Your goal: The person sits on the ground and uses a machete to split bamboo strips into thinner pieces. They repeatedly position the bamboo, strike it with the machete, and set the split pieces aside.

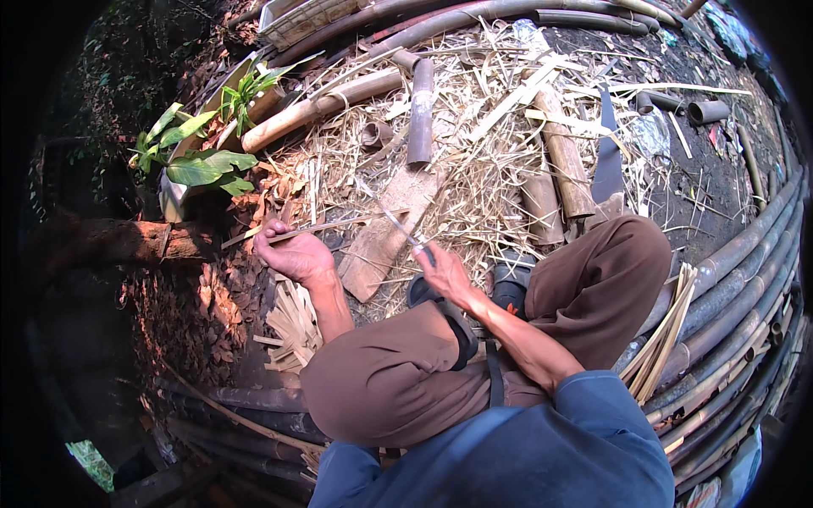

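My left hand [292,252], palm up, grips a thin bamboo strip [339,224] between thumb and fingers. The strip slants up to the right, its far end over a flat wooden board [370,258]. In my right hand [445,275] is a knife [398,227], held by its dark handle. Its narrow blade points up and left and crosses the strip near its far end; whether the edge touches it I cannot tell. A bundle of split strips [292,326] lies below my left hand. Another bundle of strips [665,334] leans beside my right knee.
Pale shavings [483,169] cover the ground ahead. A handsaw [607,157] stands near cut bamboo lengths [566,165]. A short bamboo tube [421,110] rests at the board's far end. Long bamboo poles [720,300] lie at the right, and a leafy plant [199,165] grows at the left.
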`<action>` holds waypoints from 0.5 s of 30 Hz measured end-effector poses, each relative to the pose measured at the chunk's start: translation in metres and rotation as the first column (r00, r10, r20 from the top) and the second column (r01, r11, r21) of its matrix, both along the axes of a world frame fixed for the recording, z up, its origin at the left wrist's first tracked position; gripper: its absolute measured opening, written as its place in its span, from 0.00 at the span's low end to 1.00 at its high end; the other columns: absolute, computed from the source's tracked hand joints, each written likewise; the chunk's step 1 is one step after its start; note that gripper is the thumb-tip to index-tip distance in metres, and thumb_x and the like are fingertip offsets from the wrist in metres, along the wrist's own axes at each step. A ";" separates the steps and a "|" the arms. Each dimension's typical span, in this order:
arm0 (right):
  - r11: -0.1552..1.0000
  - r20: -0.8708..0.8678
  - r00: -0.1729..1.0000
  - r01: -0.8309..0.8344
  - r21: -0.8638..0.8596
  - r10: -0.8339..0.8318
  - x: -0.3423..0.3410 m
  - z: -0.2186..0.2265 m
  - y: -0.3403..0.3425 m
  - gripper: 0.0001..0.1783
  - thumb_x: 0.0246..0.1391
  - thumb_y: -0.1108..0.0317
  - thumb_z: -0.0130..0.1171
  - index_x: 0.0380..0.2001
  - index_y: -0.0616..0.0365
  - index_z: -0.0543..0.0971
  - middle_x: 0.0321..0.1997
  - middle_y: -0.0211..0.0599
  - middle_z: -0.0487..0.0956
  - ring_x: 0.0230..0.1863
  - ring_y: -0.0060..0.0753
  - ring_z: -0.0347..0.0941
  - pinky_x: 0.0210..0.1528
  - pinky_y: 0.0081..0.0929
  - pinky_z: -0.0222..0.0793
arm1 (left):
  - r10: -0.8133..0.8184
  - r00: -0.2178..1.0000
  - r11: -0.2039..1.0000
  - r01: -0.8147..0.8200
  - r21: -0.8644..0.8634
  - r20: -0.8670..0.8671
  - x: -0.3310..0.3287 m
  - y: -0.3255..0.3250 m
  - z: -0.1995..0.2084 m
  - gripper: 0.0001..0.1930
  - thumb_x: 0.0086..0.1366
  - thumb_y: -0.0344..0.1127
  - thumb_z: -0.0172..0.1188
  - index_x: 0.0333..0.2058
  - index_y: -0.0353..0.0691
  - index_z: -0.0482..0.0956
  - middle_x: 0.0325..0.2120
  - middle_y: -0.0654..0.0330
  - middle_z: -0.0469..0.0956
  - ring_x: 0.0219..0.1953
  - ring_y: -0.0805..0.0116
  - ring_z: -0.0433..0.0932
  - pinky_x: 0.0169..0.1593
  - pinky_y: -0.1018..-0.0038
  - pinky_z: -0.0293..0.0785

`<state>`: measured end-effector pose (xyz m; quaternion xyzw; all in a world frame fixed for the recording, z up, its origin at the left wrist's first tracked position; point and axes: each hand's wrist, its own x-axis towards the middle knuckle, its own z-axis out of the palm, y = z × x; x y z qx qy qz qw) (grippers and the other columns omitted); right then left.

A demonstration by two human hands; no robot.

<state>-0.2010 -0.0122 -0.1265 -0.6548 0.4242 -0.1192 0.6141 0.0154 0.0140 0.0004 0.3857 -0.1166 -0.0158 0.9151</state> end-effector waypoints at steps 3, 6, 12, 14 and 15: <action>0.985 0.141 0.984 -0.090 -0.145 0.111 0.016 0.048 0.014 0.23 0.65 0.45 0.47 0.40 0.57 0.73 0.17 0.43 0.73 0.20 0.41 0.73 0.27 0.43 0.69 | 0.012 1.000 1.000 -0.012 0.004 0.019 -0.018 -0.010 0.004 0.11 0.63 0.40 0.54 0.25 0.47 0.65 0.24 0.67 0.64 0.30 0.74 0.61 0.44 0.74 0.58; 0.998 0.098 0.995 -0.004 -0.060 0.010 0.018 0.023 0.008 0.23 0.65 0.45 0.48 0.43 0.55 0.74 0.20 0.47 0.75 0.23 0.50 0.76 0.31 0.43 0.72 | 0.049 0.999 0.999 -0.049 0.016 -0.004 -0.027 -0.014 0.002 0.11 0.64 0.40 0.53 0.24 0.47 0.64 0.23 0.67 0.63 0.30 0.74 0.60 0.44 0.73 0.58; 0.964 0.145 0.987 -0.030 -0.263 0.071 0.011 0.019 0.015 0.17 0.65 0.49 0.50 0.39 0.53 0.73 0.19 0.44 0.76 0.21 0.53 0.74 0.25 0.46 0.69 | 0.054 0.998 0.998 -0.055 0.024 0.012 -0.017 -0.010 0.006 0.11 0.64 0.38 0.50 0.24 0.46 0.63 0.22 0.67 0.61 0.27 0.74 0.59 0.53 0.61 0.67; 0.994 -0.101 0.991 -0.096 -0.049 0.091 -0.002 -0.011 0.012 0.18 0.64 0.49 0.49 0.39 0.52 0.73 0.19 0.47 0.76 0.24 0.58 0.76 0.27 0.48 0.71 | 0.054 0.998 0.998 -0.054 0.018 -0.008 -0.018 -0.009 0.004 0.11 0.65 0.38 0.50 0.24 0.46 0.63 0.22 0.67 0.61 0.27 0.74 0.59 0.44 0.67 0.67; 0.990 -0.104 0.994 -0.029 -0.140 0.015 -0.014 -0.042 0.010 0.18 0.64 0.48 0.49 0.40 0.52 0.73 0.20 0.50 0.77 0.26 0.61 0.77 0.29 0.50 0.71 | 0.030 0.999 0.999 -0.031 -0.026 -0.031 -0.011 -0.010 -0.001 0.11 0.65 0.38 0.50 0.24 0.46 0.63 0.22 0.67 0.61 0.27 0.74 0.59 0.37 0.71 0.60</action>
